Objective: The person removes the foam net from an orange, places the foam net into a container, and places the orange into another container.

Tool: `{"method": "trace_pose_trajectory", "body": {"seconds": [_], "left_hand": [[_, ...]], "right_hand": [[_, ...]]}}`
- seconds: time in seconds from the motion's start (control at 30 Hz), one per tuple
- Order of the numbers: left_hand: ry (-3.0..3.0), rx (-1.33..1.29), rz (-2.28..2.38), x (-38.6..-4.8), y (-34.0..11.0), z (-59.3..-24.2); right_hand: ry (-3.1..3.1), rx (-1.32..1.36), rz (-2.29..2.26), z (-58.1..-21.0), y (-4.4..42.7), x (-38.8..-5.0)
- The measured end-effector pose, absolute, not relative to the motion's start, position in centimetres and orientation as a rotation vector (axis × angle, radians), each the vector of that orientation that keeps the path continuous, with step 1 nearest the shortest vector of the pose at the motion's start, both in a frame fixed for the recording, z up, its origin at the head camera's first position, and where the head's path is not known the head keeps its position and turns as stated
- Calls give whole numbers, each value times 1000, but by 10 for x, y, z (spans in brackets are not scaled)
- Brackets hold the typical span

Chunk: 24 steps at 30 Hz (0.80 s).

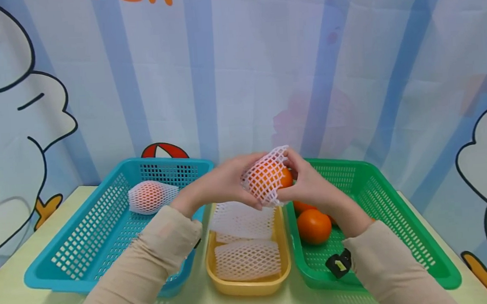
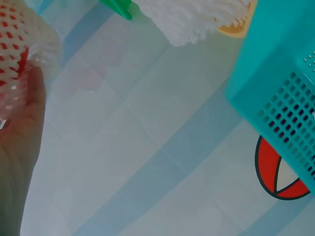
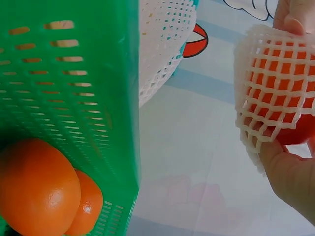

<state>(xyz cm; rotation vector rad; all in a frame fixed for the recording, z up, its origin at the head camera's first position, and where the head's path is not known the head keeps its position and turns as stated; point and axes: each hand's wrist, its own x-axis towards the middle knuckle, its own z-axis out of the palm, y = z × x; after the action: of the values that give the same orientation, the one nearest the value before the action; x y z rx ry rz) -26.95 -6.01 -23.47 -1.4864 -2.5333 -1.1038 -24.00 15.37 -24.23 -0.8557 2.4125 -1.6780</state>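
Observation:
Above the yellow basket, both hands hold an orange (image 1: 286, 177) that sits mostly inside a white foam net sleeve (image 1: 266, 176). My left hand (image 1: 232, 178) grips the sleeved orange from the left, its thumb below. On the other side my right hand (image 1: 308, 180) pinches the sleeve's open rim, thumb low and fingers at the top. Bare orange peel shows at that right end. In the right wrist view the net (image 3: 275, 88) covers most of the fruit, and the right thumb presses at its edge. The left wrist view catches only part of the netted fruit (image 2: 12, 54).
A blue basket (image 1: 85, 227) at the left contains one netted fruit (image 1: 150, 197). Flat foam net sleeves (image 1: 247, 258) lie in the yellow basket (image 1: 247, 289) at the centre. Several bare oranges (image 1: 314, 226) sit in the green basket (image 1: 425, 257) at the right. A printed curtain (image 1: 243, 77) hangs behind.

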Motion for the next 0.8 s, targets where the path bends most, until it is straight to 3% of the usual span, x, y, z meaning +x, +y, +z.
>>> {"method": "trace_pose_trajectory", "body": {"seconds": [0.43, 0.8], "left_hand": [[-2624, -1300, -826, -276, -86, -240], [-2882, -1345, -763, -275, -89, -246]], "right_hand": [[2457, -632, -1702, -237, 167, -239], [2511, -499, -1634, -238, 194, -241]]}}
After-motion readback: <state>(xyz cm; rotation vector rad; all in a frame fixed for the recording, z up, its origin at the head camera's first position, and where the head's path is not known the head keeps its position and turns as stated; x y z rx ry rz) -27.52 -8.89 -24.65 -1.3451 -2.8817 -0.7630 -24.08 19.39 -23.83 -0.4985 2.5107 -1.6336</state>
